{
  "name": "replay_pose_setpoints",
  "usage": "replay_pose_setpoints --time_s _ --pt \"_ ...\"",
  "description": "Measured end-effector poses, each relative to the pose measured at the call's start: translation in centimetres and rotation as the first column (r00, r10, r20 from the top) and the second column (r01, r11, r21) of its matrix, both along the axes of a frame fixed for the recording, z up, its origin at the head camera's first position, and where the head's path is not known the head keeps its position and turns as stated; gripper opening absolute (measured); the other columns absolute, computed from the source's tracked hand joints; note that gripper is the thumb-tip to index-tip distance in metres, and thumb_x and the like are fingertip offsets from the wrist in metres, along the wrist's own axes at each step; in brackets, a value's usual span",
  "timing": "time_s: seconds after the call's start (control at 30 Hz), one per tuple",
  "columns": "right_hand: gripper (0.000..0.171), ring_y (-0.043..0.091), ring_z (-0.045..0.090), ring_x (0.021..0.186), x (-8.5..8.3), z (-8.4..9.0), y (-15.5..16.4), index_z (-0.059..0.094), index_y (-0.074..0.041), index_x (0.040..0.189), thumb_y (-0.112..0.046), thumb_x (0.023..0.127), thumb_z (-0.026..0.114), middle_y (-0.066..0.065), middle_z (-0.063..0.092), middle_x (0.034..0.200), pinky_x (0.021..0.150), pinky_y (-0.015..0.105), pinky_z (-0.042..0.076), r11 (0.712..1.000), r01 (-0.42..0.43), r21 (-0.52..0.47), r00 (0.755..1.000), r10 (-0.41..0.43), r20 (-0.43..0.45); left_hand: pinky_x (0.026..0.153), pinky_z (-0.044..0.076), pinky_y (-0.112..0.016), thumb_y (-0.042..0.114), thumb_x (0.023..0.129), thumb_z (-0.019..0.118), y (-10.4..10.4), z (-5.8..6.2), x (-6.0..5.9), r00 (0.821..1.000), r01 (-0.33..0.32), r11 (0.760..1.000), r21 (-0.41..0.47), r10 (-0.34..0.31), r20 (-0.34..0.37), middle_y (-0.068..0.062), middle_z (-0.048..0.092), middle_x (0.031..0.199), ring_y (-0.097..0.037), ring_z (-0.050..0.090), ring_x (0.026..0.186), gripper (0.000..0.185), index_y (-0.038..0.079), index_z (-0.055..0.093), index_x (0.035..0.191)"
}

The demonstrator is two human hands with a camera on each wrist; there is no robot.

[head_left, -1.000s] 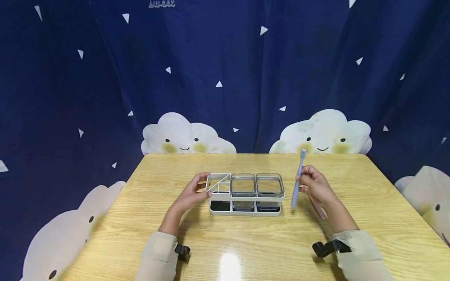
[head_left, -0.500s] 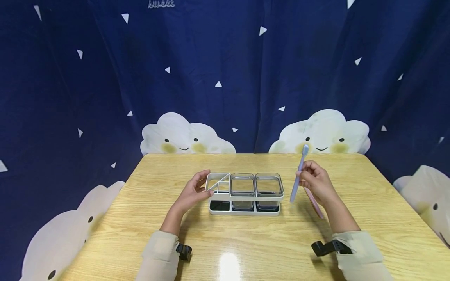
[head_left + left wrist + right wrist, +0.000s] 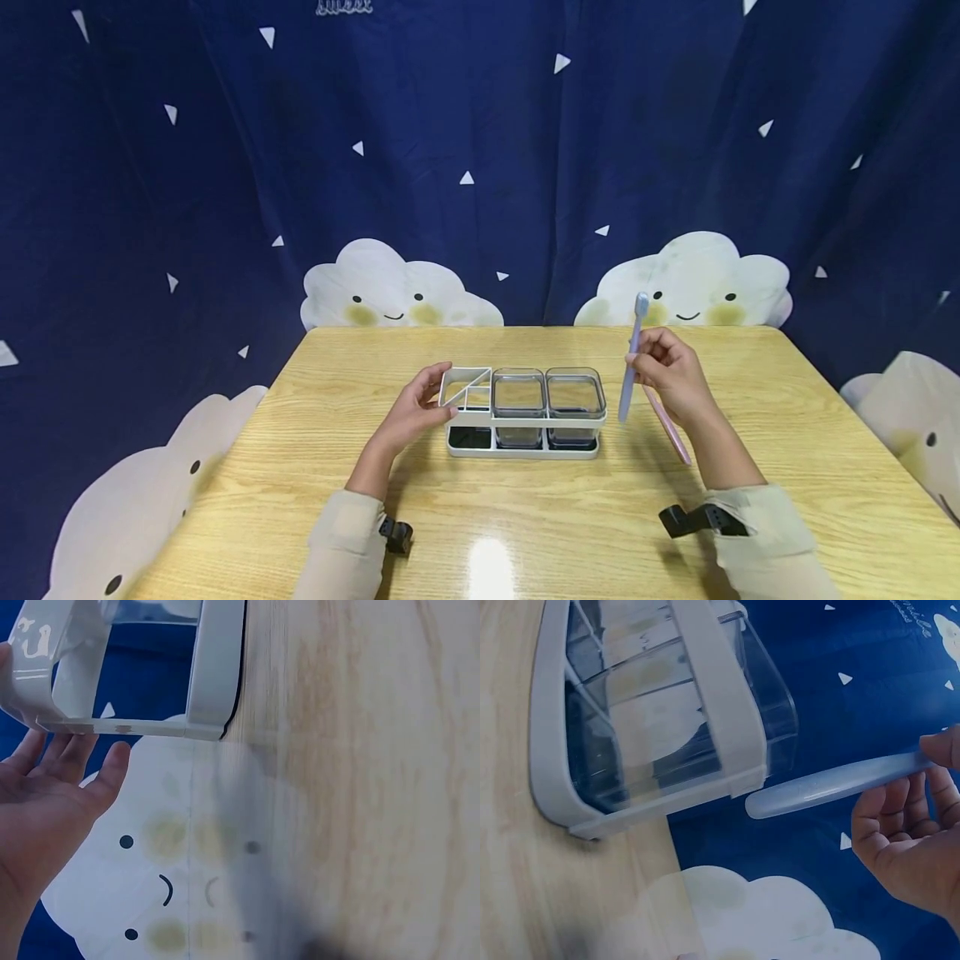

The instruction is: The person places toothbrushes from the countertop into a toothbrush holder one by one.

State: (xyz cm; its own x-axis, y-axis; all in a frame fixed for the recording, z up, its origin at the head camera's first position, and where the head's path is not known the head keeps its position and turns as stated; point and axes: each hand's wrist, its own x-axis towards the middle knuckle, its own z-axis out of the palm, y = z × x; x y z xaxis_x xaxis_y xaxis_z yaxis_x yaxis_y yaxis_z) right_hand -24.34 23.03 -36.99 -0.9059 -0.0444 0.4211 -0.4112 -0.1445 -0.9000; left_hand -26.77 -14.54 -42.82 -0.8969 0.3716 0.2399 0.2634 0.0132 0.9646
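Holding: right hand (image 3: 670,377) pinches blue toothbrush (image 3: 632,360) upright, centre-right of frame; left hand (image 3: 415,411), fingers relaxed, steadies white holder (image 3: 522,412); slotting seemingly follows, needing alignment.

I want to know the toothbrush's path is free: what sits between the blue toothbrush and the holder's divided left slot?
In the head view, two clear cups sit in the white holder between the blue toothbrush and the divided slot.
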Motion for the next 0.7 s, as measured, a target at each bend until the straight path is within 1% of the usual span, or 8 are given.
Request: replay_pose_setpoints --time_s 0.17,0.33,0.53,0.7 --pt "0.022 0.009 0.05 0.065 -0.1 0.8 -0.3 0.055 -0.003 0.095 0.016 0.085 0.05 0.004 0.05 0.078 0.055 0.019 0.048 1.0 -0.002 0.013 0.999 0.002 -0.044 0.087 0.046 -0.03 -0.007 0.078 0.064 -0.1 0.0 -0.1 1.0 0.005 1.0 -0.003 -0.005 0.029 -0.023 0.045 0.13 -0.029 0.047 0.115 0.068 0.002 0.036 0.139" --pt "0.022 0.01 0.051 0.067 0.0 1.7 -0.7 0.057 -0.005 0.093 0.015 0.085 0.052 0.003 0.05 0.078 0.056 0.019 0.049 1.0 0.0 -0.001 0.999 0.0 -0.035 0.086 0.047 -0.03 -0.006 0.079 0.064 -0.4 -0.2 -0.3 0.999 0.01 1.0 -0.006 -0.009 0.054 -0.023 0.045 0.131 -0.029 0.047 0.114 0.068 0.001 0.035 0.139" --pt "0.02 0.01 0.05 0.066 0.1 2.6 -1.5 0.06 -0.008 0.09 0.011 0.086 0.054 0.001 0.051 0.077 0.057 0.02 0.049 0.999 0.008 -0.037 1.0 -0.009 -0.01 0.087 0.045 -0.029 -0.007 0.08 0.063 -0.4 -0.4 -0.3 0.999 0.017 1.0 0.006 -0.017 0.044 -0.024 0.043 0.132 -0.029 0.045 0.117 0.067 -0.001 0.033 0.14" --pt "0.022 0.009 0.052 0.066 0.0 2.9 -2.3 0.059 -0.007 0.088 0.014 0.085 0.053 0.001 0.052 0.075 0.058 0.02 0.05 0.998 -0.001 -0.062 1.0 -0.001 -0.029 0.087 0.045 -0.028 -0.006 0.08 0.063 -0.3 -0.4 -0.3 0.999 0.018 1.0 0.011 -0.018 0.035 -0.023 0.044 0.132 -0.03 0.044 0.117 0.067 -0.001 0.034 0.14"
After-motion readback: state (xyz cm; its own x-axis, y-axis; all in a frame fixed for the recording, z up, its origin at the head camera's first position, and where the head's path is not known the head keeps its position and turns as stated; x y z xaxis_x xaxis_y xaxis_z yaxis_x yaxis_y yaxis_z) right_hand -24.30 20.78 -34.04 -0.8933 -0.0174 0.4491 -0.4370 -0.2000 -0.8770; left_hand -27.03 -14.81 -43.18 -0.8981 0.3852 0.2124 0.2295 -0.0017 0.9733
